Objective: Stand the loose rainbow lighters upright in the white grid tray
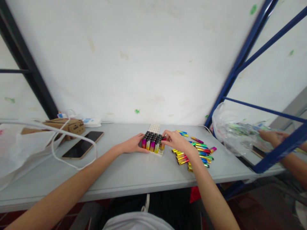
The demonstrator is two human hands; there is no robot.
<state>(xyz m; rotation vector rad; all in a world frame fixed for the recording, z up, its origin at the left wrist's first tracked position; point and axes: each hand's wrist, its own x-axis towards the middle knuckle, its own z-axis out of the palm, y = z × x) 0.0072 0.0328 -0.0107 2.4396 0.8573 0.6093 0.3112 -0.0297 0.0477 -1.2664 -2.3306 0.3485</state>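
Several shiny coloured lighters (152, 143) with black tops stand upright in rows in a white perforated tray (154, 128) at the middle of the table. My left hand (135, 143) rests against the left side of the rows, thumb along the front, fingers apart. At the right edge of the rows, my right hand (173, 140) has its fingers pinched round a lighter with a red upper part, partly hidden by the fingers. A loose pile of metallic lighters (183, 158) lies beside and partly under my right forearm.
A phone (82, 145), a cardboard box (72, 126), a white cable (79, 135) and white plastic wrapping (21, 147) lie at the left. Blue shelf posts (236, 68) and a clear plastic bag (225, 127) stand at the right. Another person's hands (274, 137) show at far right.
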